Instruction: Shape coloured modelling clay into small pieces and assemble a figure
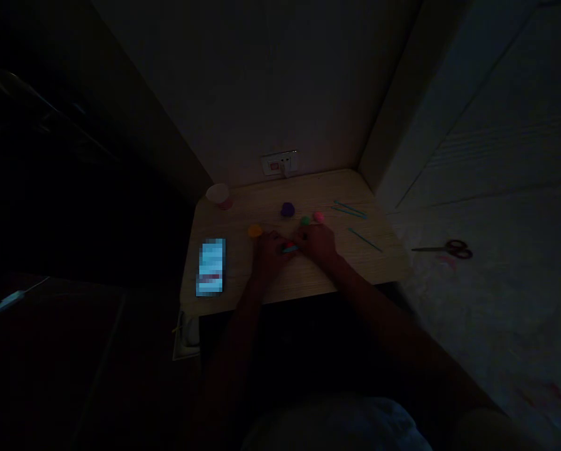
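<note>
The view is very dark, so fine detail is lost. Over the middle of a small wooden table, my left hand (270, 250) and my right hand (319, 240) almost meet, both with curled fingers. Between their fingertips shows a short light-blue stick (290, 249) with a bit of red along its upper side; its ends are hidden. An orange lump (255, 231) lies just beyond my left hand. Close past my right hand sit a green lump (305, 220) and a pink lump (318, 217). A dark purple lump (287, 209) rests farther back.
Several thin teal sticks (365, 239) lie on the table's (303, 285) right side. At left is a lit phone (211, 267), its screen blurred; a paper cup (219, 195) stands behind it. The wall holds a socket (279, 164). Scissors (442, 249) lie on the pale surface at right.
</note>
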Demonstrator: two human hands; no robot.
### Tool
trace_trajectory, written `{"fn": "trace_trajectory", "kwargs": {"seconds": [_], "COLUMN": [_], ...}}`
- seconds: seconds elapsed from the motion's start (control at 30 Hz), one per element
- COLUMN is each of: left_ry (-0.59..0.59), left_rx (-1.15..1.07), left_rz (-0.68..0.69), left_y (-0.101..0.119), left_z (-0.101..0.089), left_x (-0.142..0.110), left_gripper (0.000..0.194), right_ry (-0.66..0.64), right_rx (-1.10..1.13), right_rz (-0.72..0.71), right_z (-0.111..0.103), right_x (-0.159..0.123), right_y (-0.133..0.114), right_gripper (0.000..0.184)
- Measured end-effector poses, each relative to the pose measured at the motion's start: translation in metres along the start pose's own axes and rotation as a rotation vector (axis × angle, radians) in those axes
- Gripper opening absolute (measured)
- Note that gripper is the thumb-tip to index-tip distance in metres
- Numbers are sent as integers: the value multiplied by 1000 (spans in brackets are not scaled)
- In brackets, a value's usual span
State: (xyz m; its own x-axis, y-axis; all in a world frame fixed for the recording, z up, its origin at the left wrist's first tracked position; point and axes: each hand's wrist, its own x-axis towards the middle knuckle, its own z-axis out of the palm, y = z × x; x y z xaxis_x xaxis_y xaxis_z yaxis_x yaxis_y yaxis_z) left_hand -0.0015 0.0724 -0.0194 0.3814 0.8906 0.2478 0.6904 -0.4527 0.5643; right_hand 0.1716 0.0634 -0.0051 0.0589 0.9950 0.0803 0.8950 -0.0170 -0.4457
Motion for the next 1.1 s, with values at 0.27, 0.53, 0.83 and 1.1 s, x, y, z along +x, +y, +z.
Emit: {"fn": "trace_trajectory", "kwargs": {"seconds": [0.27,0.53,0.83,1.1], "left_ry": [5,-36,7,-14], "left_rx": [18,14,18,-26], "left_rz": [-8,-35,-24,-3], "left_y": [3,5,1,1], "left_z": [-1,-4,-1,-1], "left_x": [-1,0,-2,-4], "left_gripper": [20,18,22,22], "right_ry": [51,-22,10,-4], "right_rx": [75,-3,65,47], "right_rz": [65,75,86,25], "right_z": [-4,-5,-3,-1], "right_x": [1,1,5,10], "right_y": [2,-3,-1,1], "right_gripper": [40,32,31,26]}}
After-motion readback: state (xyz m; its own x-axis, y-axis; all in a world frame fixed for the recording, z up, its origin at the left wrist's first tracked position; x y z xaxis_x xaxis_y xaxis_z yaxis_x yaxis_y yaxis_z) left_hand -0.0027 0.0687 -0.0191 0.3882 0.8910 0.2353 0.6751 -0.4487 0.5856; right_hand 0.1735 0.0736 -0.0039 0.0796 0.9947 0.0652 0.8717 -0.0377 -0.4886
